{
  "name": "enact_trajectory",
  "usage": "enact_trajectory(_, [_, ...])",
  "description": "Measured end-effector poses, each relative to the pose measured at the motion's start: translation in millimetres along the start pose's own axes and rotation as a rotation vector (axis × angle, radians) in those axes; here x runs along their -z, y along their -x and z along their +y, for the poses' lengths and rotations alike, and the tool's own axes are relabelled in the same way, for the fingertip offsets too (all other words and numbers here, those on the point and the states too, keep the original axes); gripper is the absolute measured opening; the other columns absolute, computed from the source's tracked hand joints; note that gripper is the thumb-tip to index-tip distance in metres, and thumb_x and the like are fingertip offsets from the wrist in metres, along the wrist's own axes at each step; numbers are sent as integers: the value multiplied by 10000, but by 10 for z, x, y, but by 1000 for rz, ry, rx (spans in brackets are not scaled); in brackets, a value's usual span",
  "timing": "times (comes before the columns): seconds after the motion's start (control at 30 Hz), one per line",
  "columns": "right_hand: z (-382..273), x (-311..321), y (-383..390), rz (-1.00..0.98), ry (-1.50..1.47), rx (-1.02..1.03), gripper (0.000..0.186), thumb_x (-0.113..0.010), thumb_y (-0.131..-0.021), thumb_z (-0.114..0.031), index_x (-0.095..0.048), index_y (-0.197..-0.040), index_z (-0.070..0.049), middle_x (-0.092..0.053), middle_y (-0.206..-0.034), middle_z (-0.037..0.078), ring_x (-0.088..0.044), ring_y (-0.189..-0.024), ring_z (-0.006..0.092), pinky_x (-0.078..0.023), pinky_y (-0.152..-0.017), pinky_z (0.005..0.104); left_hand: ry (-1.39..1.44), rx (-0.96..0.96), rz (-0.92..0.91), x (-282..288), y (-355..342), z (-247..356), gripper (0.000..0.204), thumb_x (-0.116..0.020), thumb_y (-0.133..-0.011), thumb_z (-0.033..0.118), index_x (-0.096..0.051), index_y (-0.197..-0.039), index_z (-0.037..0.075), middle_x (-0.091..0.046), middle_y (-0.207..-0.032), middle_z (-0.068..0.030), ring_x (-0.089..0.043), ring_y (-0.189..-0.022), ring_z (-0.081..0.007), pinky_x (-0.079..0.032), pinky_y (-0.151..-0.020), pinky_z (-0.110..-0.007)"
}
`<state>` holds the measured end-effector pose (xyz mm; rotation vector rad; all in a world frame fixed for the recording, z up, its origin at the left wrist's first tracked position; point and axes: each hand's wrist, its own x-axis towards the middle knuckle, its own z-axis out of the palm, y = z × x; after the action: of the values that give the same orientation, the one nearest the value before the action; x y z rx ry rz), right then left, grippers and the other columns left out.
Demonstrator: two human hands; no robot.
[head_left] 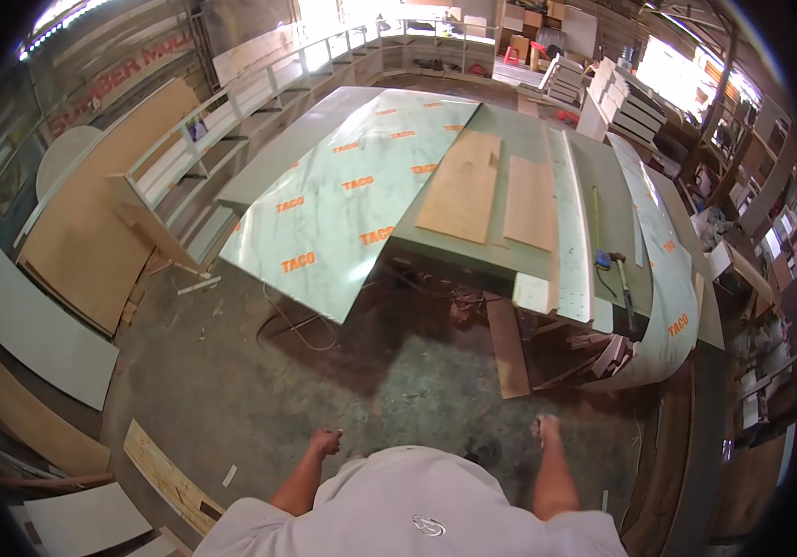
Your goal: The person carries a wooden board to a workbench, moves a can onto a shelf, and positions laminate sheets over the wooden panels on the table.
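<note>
My left hand (326, 441) is held low in front of me over the floor, its fingers curled closed. A tiny pale spot shows at its fingertips, too small to name. On the other side my right hand (544, 428) also has its fingers curled in, and whatever it may hold is hidden. Neither hand touches the worktable ahead. Over that table's left half lies a pale green sheet (333, 209) with orange print, its near corner hanging past the edge. Two light wood panels (460, 188) (529, 204) rest beside it. A long pale metal strip (573, 223) runs along the table next to a hammer (623, 283) and a blue tape measure (603, 260).
Boards (92, 204) lean along the left wall near a long shelf frame (231, 121). A wood strip (168, 473) lies on the concrete floor (231, 371) at the left. Under the table's edge, a plank (507, 348) slants down. Stacked white pieces (623, 102) stand behind.
</note>
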<state>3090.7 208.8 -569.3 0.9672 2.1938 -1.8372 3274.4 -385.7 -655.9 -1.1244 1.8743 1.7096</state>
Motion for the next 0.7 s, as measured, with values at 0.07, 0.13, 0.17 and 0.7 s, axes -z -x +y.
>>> enact_trajectory(0.07, [-250, -549, 227, -58, 13, 49, 133, -549, -889, -125, -588, -828, -14, -576, -699, 76, -600, -543, 189, -503, -454, 315, 83, 3, 44, 450, 79, -235, 321, -654, -893, 270, -622, -966, -42, -633, -768, -135, -630, -591, -239, -513, -504, -360])
enact_trajectory(0.13, [-467, -1125, 447, -179, 54, -27, 181, -569, -904, -163, -630, -968, -5, -643, -840, 101, -677, -692, 226, -581, -587, 331, 150, 8, 105, 903, 109, -399, 305, -662, -884, 266, -617, -892, -35, -596, -681, -93, -589, -536, -206, -469, -459, -345])
enact_trajectory(0.17, [-553, -1363, 564, -230, 47, 0, 181, -569, -904, -163, -630, -968, -5, -643, -840, 101, -677, -692, 226, -581, -587, 331, 214, 26, 167, 1116, 118, -462, 292, -660, -886, 256, -612, -879, -33, -590, -672, -91, -578, -522, -200, -460, -450, -343])
enact_trajectory(0.7, [-2174, -4707, 517, -698, -20, 73, 524, -666, -881, -411, -516, -1217, -37, -614, -1132, 116, -617, -1005, 277, -536, -849, 469, 420, -338, 623, 3378, -1142, 1258, 283, -684, -846, 266, -694, -840, -17, -644, -696, -68, -582, -622, -143, -468, -586, -330])
